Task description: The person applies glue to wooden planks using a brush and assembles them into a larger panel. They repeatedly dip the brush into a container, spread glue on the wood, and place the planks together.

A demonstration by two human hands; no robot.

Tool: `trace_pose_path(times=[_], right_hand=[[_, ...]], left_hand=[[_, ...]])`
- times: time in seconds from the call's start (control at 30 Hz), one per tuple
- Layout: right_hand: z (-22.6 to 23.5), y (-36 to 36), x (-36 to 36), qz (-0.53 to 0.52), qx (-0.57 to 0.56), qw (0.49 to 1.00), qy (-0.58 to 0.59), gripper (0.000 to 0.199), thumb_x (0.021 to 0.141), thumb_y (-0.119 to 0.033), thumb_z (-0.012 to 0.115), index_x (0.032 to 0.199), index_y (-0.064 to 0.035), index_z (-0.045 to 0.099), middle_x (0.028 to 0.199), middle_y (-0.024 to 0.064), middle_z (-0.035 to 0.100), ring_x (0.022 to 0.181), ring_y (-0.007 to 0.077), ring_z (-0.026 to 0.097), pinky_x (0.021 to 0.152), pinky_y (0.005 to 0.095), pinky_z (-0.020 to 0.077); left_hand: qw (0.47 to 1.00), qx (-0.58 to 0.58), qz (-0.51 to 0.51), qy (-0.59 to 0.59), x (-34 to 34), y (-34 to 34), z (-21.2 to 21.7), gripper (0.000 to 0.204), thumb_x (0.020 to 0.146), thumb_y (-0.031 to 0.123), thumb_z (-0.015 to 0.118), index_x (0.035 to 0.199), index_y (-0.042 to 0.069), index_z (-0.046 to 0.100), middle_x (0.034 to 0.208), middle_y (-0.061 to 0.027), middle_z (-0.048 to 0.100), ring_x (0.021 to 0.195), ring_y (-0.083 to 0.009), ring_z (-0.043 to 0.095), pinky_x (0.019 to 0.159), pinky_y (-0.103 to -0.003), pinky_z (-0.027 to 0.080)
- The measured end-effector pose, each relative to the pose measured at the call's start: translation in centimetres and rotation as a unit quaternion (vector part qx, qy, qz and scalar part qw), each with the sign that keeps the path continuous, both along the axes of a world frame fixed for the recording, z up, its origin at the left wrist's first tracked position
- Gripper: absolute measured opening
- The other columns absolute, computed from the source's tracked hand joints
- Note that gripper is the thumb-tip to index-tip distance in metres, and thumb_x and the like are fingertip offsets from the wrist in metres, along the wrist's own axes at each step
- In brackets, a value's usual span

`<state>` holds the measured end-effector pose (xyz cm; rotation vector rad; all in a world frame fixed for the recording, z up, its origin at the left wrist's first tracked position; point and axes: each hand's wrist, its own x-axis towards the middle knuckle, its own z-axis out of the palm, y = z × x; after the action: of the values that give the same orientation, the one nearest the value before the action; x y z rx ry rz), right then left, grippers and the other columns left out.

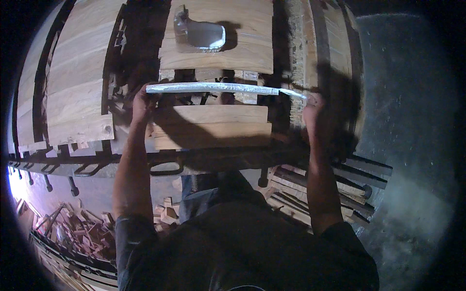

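Both my hands hold up a long, narrow wooden strip lying crosswise, its near edge brightly lit and whitish. My left hand is closed round its left end. At the other end, my right hand is closed by a thin pale end piece; whether that is part of the same strip I cannot tell. Beneath the strip is a gap between a far wooden panel and nearer boards. On the far panel stands a cut-open translucent container with something white inside.
More wooden panels lie on the clamp rack at left, and others at right. Metal handles and threaded rods line its front edge. Wood offcuts are heaped below left; stacked strips lie below right.
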<state>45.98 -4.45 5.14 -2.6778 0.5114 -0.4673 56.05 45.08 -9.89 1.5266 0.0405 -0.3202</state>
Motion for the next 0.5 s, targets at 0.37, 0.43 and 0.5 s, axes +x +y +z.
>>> trace_pose_path(times=[0.37, 0.43, 0.5], right_hand=[[2.7, 23.2, 4.1, 0.051, 0.064, 0.991, 0.107, 0.017, 0.091, -0.023, 0.060, 0.098, -0.0100, 0.068, 0.087, 0.0178, 0.068, 0.082, 0.0394, 0.065, 0.072, 0.0441, 0.0507], [1.9, 26.9, 5.1, 0.101, 0.058, 0.988, 0.105, 0.017, 0.092, -0.023, 0.058, 0.097, -0.0090, 0.067, 0.084, 0.0182, 0.067, 0.079, 0.0389, 0.065, 0.071, 0.0456, 0.0494], [0.6, 29.9, 6.2, 0.128, 0.127, 0.982, 0.052, 0.018, 0.092, -0.022, 0.057, 0.095, -0.0070, 0.066, 0.083, 0.0195, 0.066, 0.077, 0.0394, 0.064, 0.071, 0.0465, 0.0481]], left_hand=[[0.996, 0.081, 0.021, -0.009, -0.6, 0.6, -2.0, 0.044, 0.086, 0.002, 0.068, 0.128, 0.005, 0.057, 0.114, -0.0044, 0.064, 0.107, -0.0139, 0.056, 0.098, -0.030, 0.044], [0.997, 0.072, 0.036, 0.012, -0.6, 0.0, -1.3, 0.043, 0.085, -0.001, 0.068, 0.126, 0.006, 0.058, 0.114, -0.0030, 0.064, 0.106, -0.0132, 0.056, 0.097, -0.030, 0.045], [0.997, 0.064, 0.045, 0.029, -0.6, 0.0, -0.9, 0.041, 0.084, -0.002, 0.068, 0.123, 0.006, 0.060, 0.111, -0.0023, 0.065, 0.103, -0.0128, 0.057, 0.094, -0.029, 0.045]])
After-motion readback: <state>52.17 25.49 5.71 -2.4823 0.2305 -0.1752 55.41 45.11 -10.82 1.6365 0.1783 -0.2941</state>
